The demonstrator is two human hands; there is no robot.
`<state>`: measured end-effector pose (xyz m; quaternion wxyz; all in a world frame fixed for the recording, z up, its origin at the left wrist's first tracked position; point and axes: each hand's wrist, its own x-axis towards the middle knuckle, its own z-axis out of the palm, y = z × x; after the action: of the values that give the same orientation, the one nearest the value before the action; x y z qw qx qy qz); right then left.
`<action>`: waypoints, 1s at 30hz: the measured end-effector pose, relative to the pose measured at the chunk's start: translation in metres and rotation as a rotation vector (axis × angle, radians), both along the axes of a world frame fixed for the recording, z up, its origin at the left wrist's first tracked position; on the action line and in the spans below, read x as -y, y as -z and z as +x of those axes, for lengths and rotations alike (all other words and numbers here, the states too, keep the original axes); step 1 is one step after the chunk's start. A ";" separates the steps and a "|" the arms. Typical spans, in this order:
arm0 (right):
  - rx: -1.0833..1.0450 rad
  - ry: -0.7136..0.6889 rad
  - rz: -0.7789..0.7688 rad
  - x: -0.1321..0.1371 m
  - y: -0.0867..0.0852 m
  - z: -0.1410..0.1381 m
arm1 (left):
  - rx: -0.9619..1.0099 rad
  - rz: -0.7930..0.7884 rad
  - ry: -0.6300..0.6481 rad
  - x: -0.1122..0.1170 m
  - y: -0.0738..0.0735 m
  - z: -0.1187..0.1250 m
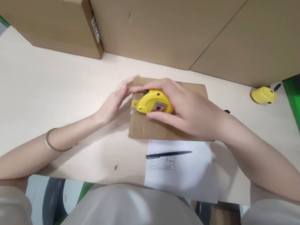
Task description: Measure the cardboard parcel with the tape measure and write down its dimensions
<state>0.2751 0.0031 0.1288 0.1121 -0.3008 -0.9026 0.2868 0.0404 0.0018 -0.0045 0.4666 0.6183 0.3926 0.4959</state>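
Note:
A small brown cardboard box (164, 128) lies flat on the table in front of me. My right hand (181, 104) is wrapped round a yellow tape measure (148, 101) on top of the box. A short piece of its yellow blade (134, 103) shows at the box's left edge. At that same edge, my left hand (116, 101) holds the box by its left end, with fingers reaching toward the back corner. Some left fingertips are hidden, so whether they also touch the blade cannot be made out.
A white paper sheet (185, 176) with drawn lines lies partly under the box, a black pen (168, 155) across it. Another yellow tape measure (263, 95) sits at the back right. Large cardboard boxes (159, 22) stand along the back of the table (25, 99).

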 end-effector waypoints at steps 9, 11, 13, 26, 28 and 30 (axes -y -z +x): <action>0.022 -0.060 0.249 -0.002 -0.002 -0.020 | -0.020 0.039 0.048 -0.002 0.004 -0.007; -0.010 -0.008 0.235 -0.002 0.002 -0.004 | -0.126 0.117 0.058 -0.001 0.004 -0.010; -0.030 0.044 0.199 -0.001 0.003 0.022 | -0.201 0.154 0.073 0.000 0.002 -0.012; -0.014 0.462 0.235 0.011 0.014 0.155 | -0.194 0.143 0.062 0.000 0.005 -0.012; -0.004 0.454 0.244 0.013 0.013 0.152 | -0.203 0.150 0.063 0.000 0.005 -0.013; 0.012 0.437 0.245 0.013 0.012 0.150 | -0.207 0.147 0.066 0.000 0.005 -0.013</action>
<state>0.4246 -0.0099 0.1170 0.2018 -0.4748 -0.8447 0.1426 0.0273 0.0017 -0.0094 0.3931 0.7113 0.3808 0.4411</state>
